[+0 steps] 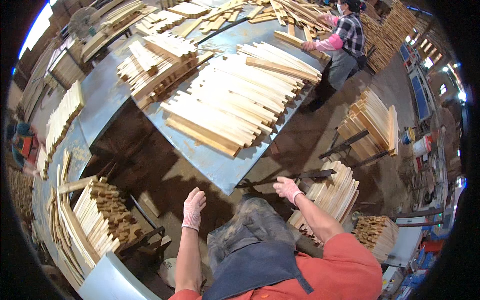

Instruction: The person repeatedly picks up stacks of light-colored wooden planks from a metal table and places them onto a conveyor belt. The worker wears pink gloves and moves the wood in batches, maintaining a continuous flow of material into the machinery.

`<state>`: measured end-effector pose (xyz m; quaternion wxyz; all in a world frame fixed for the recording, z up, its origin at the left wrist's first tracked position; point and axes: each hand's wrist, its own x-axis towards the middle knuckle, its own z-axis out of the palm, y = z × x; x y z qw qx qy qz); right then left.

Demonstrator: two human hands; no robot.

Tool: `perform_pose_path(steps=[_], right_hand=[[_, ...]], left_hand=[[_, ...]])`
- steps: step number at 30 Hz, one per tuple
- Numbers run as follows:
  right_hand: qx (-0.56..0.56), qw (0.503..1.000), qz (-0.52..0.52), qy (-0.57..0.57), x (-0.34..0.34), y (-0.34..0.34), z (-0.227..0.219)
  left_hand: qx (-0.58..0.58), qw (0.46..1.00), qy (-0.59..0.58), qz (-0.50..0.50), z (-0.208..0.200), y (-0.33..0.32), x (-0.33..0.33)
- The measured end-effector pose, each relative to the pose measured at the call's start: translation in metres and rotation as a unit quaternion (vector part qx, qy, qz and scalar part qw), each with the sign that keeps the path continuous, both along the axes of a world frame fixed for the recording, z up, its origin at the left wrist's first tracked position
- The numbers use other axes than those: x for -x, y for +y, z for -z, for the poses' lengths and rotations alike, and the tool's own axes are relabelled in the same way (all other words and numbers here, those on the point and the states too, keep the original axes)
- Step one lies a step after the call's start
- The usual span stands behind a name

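Note:
My left hand (194,208), in a pale pinkish work glove, hangs in the air short of the metal table's near corner. Its fingers are loosely extended, with nothing in them. On the other side of that corner is my right hand (287,189), gloved the same way, its fingers slightly bent and apart and no object in the grip. It is nearest to a dark metal bar (315,174) and a stack of light wooden strips (336,189). Ahead on the metal table (212,167) lies a broad row of pale wooden strips (225,95), with a browner strip (202,136) along its near side.
At the far right a person (345,42) in a checked shirt handles strips; another person (26,145) is at the left edge. A racked wood stack (372,122) stands to the right. More strips (100,215) fill the lower left, beside a pale metal surface (117,282).

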<state>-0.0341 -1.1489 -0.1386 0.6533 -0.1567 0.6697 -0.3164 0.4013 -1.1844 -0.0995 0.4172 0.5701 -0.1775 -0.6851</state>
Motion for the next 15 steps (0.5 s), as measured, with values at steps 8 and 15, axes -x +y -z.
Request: perform_pose_path(steps=[8, 15], right_hand=[[0.207, 0.967, 0.046, 0.142, 0.109, -0.240, 0.010], [0.280, 0.910, 0.199, 0.232, 0.218, -0.403, 0.066]], left_hand=[[-0.139, 0.985, 0.061, -0.085, 0.083, -0.181, 0.101], [-0.219, 0.953, -0.036, -0.204, 0.115, -0.264, 0.145]])
